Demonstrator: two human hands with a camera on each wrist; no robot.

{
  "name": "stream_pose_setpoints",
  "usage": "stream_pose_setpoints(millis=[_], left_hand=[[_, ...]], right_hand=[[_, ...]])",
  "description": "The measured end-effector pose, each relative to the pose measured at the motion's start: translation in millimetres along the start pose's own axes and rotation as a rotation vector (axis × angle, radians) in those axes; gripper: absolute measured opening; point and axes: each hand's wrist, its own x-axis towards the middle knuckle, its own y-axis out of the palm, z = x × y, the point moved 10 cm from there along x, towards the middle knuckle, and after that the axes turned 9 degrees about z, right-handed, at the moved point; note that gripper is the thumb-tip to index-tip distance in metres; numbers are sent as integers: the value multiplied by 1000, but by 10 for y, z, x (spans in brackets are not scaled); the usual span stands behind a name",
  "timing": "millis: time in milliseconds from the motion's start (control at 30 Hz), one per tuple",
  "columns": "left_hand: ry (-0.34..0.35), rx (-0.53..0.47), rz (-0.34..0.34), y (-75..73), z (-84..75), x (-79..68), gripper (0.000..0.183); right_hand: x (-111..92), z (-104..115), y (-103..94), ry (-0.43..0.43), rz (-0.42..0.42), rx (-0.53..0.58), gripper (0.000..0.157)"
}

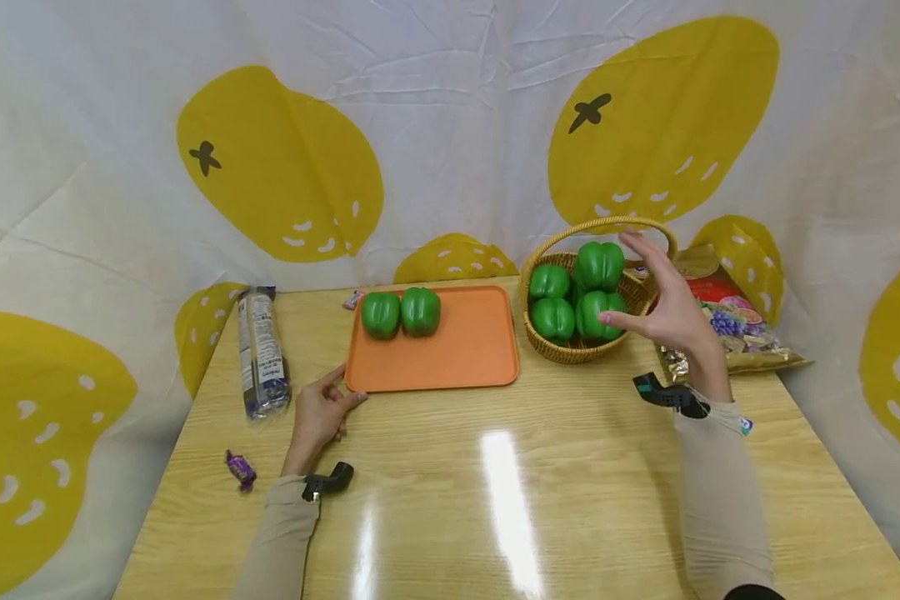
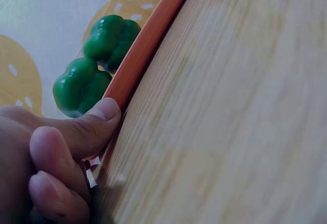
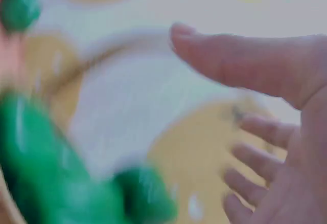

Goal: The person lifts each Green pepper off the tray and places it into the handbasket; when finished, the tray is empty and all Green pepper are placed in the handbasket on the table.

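My left hand (image 1: 322,412) holds the near left corner of an orange tray (image 1: 450,354), with the thumb (image 2: 104,110) against its front rim and a finger along its left side. Two green bell peppers (image 1: 380,315) sit side by side at the tray's back left. To the right stands a wicker basket (image 1: 570,354) with an arched handle, holding several green bell peppers (image 1: 600,265). My right hand (image 1: 678,308) hovers at the basket's right side, thumb and fingers spread wide, nothing between them. The right wrist view shows its palm (image 3: 311,168) beside blurred peppers (image 3: 56,173).
A clear packet with a printed label (image 1: 262,354) lies at the left of the wooden table. Nearer is a purple wrapped candy (image 1: 240,471); another small wrapper (image 1: 353,300) lies behind the tray. A gold and red bag (image 1: 742,325) lies right of the basket. A lemon-print cloth hangs behind.
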Motion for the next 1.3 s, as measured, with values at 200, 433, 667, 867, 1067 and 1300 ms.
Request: stream_pose_setpoints(millis=[200,433,667,867,1067,1300], left_hand=[[9,25,-11,-80,-33,13,73],[5,17,-11,-88,-52,52,71],[-3,-9,-6,-48,-68,33,71],[9,-10,-6,-43,-95,22,70],[10,-7,-10,-41,-81,16,70],[20,-9,-4,-27,-43,-13,70]], right_hand=[[252,450,752,-438,48,521,70],[852,289,1940,-261,237,453,100],[1172,48,2380,-67,302,347,105],[1273,-125,2543,11,307,352,97],[1338,-447,2689,85,239,300,84],[1256,-478,2660,41,225,279,79]])
